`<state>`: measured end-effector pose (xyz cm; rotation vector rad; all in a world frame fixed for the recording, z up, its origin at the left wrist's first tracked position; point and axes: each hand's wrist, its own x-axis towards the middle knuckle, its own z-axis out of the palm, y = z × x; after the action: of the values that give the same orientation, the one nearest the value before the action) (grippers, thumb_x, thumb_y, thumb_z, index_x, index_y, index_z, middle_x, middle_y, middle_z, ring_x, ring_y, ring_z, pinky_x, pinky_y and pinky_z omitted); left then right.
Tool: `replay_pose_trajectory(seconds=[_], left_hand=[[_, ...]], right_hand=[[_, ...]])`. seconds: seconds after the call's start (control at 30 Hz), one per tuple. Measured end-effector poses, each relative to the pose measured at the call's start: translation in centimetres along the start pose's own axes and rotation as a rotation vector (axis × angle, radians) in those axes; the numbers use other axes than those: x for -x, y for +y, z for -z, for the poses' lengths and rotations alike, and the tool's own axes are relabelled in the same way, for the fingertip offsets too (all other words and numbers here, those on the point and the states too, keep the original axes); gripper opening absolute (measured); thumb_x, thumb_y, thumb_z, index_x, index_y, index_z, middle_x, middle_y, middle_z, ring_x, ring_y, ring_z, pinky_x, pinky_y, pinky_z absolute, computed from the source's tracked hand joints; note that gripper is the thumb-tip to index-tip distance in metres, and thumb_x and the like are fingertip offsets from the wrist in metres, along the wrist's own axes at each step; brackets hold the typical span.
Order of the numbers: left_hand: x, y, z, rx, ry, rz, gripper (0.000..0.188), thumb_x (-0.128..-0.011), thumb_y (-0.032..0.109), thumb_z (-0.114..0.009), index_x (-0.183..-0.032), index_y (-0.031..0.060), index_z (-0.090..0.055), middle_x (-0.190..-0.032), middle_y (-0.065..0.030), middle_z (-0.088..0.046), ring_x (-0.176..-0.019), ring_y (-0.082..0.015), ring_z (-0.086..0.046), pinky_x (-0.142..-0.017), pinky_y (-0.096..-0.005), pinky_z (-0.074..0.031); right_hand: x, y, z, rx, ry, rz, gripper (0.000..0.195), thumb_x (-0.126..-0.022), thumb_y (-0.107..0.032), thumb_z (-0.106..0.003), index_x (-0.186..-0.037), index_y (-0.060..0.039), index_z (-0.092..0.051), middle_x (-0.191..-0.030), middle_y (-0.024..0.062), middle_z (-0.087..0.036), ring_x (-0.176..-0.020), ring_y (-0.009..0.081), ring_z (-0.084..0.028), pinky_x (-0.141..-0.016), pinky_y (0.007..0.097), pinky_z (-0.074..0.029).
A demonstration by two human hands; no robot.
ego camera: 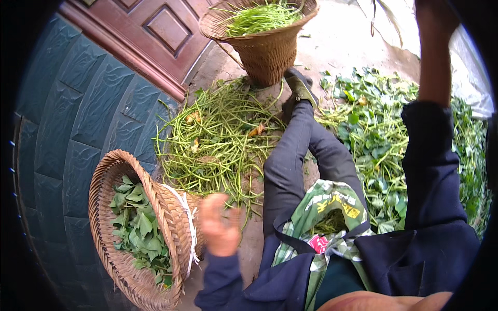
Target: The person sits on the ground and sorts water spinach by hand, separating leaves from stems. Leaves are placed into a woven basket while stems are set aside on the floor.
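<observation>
My left hand (220,225), blurred, is raised beside the side of a tilted woven basket (136,163) that holds green leaves (140,229); its fingers look apart with nothing between them. My right arm stretches up at the right edge, and my right hand (437,13) is dark and cut off by the rim, so its grip is hidden. A green apron with a pocket (338,190) lies on my lap, with thin green stems (328,223) inside. Beyond my feet an upright woven basket (268,54) holds cut green stems (264,17).
A heap of bare stems (218,144) covers the floor left of my legs. Leafy vines (377,144) are piled along the right. A dark tiled wall (93,112) and a reddish panelled door (167,27) stand at the left. Plastic sheeting (469,74) lies at the upper right.
</observation>
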<state>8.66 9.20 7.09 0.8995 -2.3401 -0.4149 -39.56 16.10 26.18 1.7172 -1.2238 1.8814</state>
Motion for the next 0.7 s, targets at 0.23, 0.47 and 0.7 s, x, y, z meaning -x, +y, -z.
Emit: replay_pose_trajectory(seconds=[0.23, 0.47, 0.7], left_hand=[[2.4, 4.3, -15.8, 0.464, -0.634, -0.134, 0.062, -0.085, 0.051, -0.045, -0.122, 0.0017, -0.045, -0.124, -0.0196, -0.044, -0.116, -0.0324, -0.041, -0.099, -0.0385, -0.031], [4.6, 3.8, -16.2, 0.407, -0.697, -0.187, 0.060, -0.082, 0.048, -0.053, -0.120, 0.0031, -0.047, -0.125, -0.0202, -0.043, -0.115, -0.0372, -0.040, -0.099, -0.0448, -0.030], [3.2, 8.2, -17.8, 0.495, -0.744, -0.492, 0.040, -0.073, 0.022, -0.065, -0.109, 0.0078, -0.056, -0.123, -0.0189, -0.045, -0.115, -0.0372, -0.041, -0.098, -0.0492, -0.028]], right_hand=[[-4.6, 20.5, -5.5, 1.085, -0.228, 0.361, 0.039, -0.086, -0.032, -0.049, -0.113, -0.0041, -0.048, -0.104, 0.0143, -0.050, -0.088, 0.0213, -0.051, -0.068, 0.0337, -0.043], [28.7, 10.0, -1.3, 0.713, -0.680, -0.776, 0.042, -0.076, -0.021, -0.067, -0.112, -0.0025, -0.054, -0.111, 0.0158, -0.056, -0.105, 0.0262, -0.053, -0.091, 0.0361, -0.041], [55.8, -12.2, 12.9, 0.641, 0.112, -1.867, 0.027, -0.081, -0.020, -0.060, -0.100, -0.0007, -0.061, -0.088, 0.0084, -0.065, -0.077, 0.0154, -0.060, -0.069, 0.0288, -0.048]])
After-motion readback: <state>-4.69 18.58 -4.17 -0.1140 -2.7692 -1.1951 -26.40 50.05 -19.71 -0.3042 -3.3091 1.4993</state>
